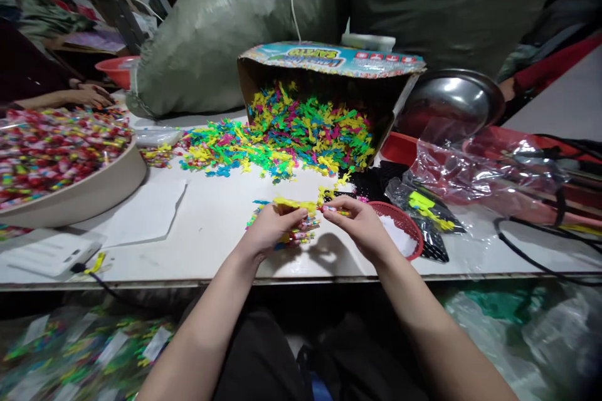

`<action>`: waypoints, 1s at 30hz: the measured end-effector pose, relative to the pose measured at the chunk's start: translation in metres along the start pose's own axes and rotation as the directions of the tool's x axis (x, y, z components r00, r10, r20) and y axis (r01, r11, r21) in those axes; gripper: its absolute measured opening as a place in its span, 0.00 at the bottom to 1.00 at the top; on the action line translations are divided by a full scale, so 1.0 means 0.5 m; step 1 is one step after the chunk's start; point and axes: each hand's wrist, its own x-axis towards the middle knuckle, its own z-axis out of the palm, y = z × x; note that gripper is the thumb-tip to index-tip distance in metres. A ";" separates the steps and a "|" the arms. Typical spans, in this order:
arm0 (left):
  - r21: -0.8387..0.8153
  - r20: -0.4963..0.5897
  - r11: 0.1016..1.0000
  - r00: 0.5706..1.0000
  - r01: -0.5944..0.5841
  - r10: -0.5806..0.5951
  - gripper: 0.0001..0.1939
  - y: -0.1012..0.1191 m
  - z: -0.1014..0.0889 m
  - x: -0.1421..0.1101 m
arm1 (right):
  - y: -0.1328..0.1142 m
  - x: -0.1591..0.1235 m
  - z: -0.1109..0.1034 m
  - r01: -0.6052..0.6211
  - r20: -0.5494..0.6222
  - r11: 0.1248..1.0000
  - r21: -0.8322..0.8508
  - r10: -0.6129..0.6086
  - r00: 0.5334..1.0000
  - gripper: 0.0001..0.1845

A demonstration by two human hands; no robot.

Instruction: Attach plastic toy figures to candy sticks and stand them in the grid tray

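Note:
My left hand (271, 225) is closed around a small yellow plastic figure (295, 203) just above the white table. Between the fingertips of my right hand (360, 225) is a short multicoloured beaded piece (337, 210), its end close to the yellow figure. Whether the two touch I cannot tell. Under my left hand lie several finished-looking striped pieces (301, 237), partly covered by the fingers. Ahead, an open cardboard box (329, 62) on its side spills yellow, green, blue and pink plastic figures (301, 128) onto the table.
At left stands a large beige tub (117, 169) of small red-and-multicoloured pieces, near white paper (150, 210) and a white power bank (51, 254). A red basket (416, 238), clear plastic bags (489, 163) and a metal bowl (454, 97) are at right. Another person's hand (91, 95) rests far left.

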 end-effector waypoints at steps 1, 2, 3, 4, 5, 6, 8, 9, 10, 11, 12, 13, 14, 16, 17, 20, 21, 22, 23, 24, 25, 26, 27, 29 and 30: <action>0.057 -0.002 0.998 1.000 -0.009 0.009 0.17 0.004 -0.005 0.000 | 0.001 0.001 0.000 -0.019 -0.007 1.000 -0.004 0.019 1.000 0.14; 0.123 -0.013 0.992 0.999 -0.031 0.033 0.18 0.007 -0.011 0.001 | 0.003 0.002 0.000 -0.040 -0.017 0.999 0.008 0.041 0.999 0.15; 0.190 -0.043 0.979 0.996 -0.069 0.079 0.19 0.009 -0.019 0.002 | 0.005 0.003 0.001 -0.060 -0.025 0.998 0.024 0.060 0.998 0.16; 0.254 -0.097 0.959 0.983 -0.127 0.156 0.19 0.011 -0.027 0.004 | 0.007 0.004 0.002 -0.071 -0.031 0.997 0.033 0.072 0.997 0.16; 0.309 -0.174 0.930 0.949 -0.200 0.262 0.20 0.014 -0.037 0.006 | 0.009 0.005 0.005 -0.075 -0.032 0.997 0.033 0.076 0.997 0.17; 0.350 -0.263 0.894 0.887 -0.279 0.380 0.20 0.016 -0.047 0.009 | 0.012 0.008 0.007 -0.076 -0.031 0.997 0.025 0.077 0.997 0.17; 0.386 -0.445 0.824 0.699 -0.414 0.560 0.19 0.022 -0.064 0.012 | 0.019 0.018 0.015 -0.058 -0.032 0.998 -0.011 0.058 0.998 0.18; 0.381 -0.528 0.803 0.605 -0.458 0.596 0.19 0.025 -0.069 0.013 | 0.024 0.026 0.020 -0.037 -0.029 0.999 -0.040 0.036 0.999 0.18; 0.366 -0.600 0.791 0.525 -0.491 0.604 0.18 0.027 -0.073 0.014 | 0.029 0.036 0.025 -0.006 -0.021 0.997 -0.081 0.004 1.000 0.18; 0.352 -0.658 0.781 0.457 -0.516 0.598 0.16 0.029 -0.073 0.015 | 0.035 0.048 0.031 0.035 -0.005 0.990 -0.135 -0.036 0.999 0.18; 0.344 -0.700 0.770 0.400 -0.537 0.591 0.15 0.029 -0.072 0.015 | 0.043 0.060 0.037 0.084 0.017 0.977 -0.196 -0.082 0.996 0.18; 0.346 -0.724 0.756 0.355 -0.557 0.592 0.15 0.028 -0.068 0.015 | 0.051 0.072 0.044 0.136 0.047 0.955 -0.262 -0.128 0.991 0.17; 0.354 -0.729 0.736 0.323 -0.577 0.604 0.14 0.027 -0.063 0.015 | 0.060 0.084 0.051 0.186 0.079 0.925 -0.331 -0.170 0.982 0.16; 0.380 -0.707 0.690 0.286 -0.616 0.646 0.13 0.022 -0.052 0.014 | 0.078 0.103 0.065 0.264 0.139 0.855 -0.446 -0.225 0.964 0.15; 0.397 -0.691 0.668 0.274 -0.629 0.669 0.13 0.020 -0.048 0.013 | 0.086 0.109 0.070 0.285 0.163 0.829 -0.481 -0.235 0.958 0.14; 0.461 -0.671 0.623 0.212 -0.631 0.711 0.12 0.016 -0.046 0.012 | 0.094 0.123 0.076 0.330 0.202 0.744 -0.581 -0.261 0.944 0.13; 0.477 -0.676 0.617 0.188 -0.626 0.713 0.12 0.016 -0.049 0.012 | 0.090 0.129 0.072 0.341 0.199 0.708 -0.618 -0.279 0.939 0.13; 0.484 -0.685 0.615 0.167 -0.623 0.709 0.11 0.015 -0.052 0.013 | 0.081 0.138 0.065 0.348 0.189 0.669 -0.657 -0.301 0.935 0.15; 0.485 -0.699 0.614 0.146 -0.623 0.700 0.11 0.015 -0.056 0.015 | 0.069 0.151 0.055 0.347 0.171 0.633 -0.692 -0.323 0.931 0.17; 0.480 -0.711 0.613 0.131 -0.627 0.691 0.11 0.015 -0.059 0.017 | 0.056 0.168 0.043 0.338 0.149 0.607 -0.719 -0.340 0.929 0.19; 0.476 -0.718 0.612 0.123 -0.632 0.685 0.11 0.016 -0.062 0.018 | 0.042 0.189 0.032 0.323 0.128 0.594 -0.736 -0.347 0.929 0.21; 0.474 -0.720 0.609 0.118 -0.636 0.684 0.11 0.016 -0.064 0.020 | 0.029 0.211 0.022 0.309 0.116 0.581 -0.753 -0.345 0.932 0.22; 0.480 -0.716 0.605 0.114 -0.635 0.688 0.11 0.016 -0.065 0.021 | 0.019 0.236 0.016 0.297 0.115 0.561 -0.773 -0.336 0.935 0.22; 0.514 -0.693 0.593 0.107 -0.620 0.713 0.10 0.016 -0.064 0.021 | 0.012 0.283 0.017 0.287 0.152 0.507 -0.813 -0.291 0.945 0.20; 0.538 -0.675 0.583 0.103 -0.609 0.731 0.10 0.016 -0.064 0.020 | 0.016 0.305 0.025 0.291 0.185 0.474 -0.831 -0.257 0.948 0.17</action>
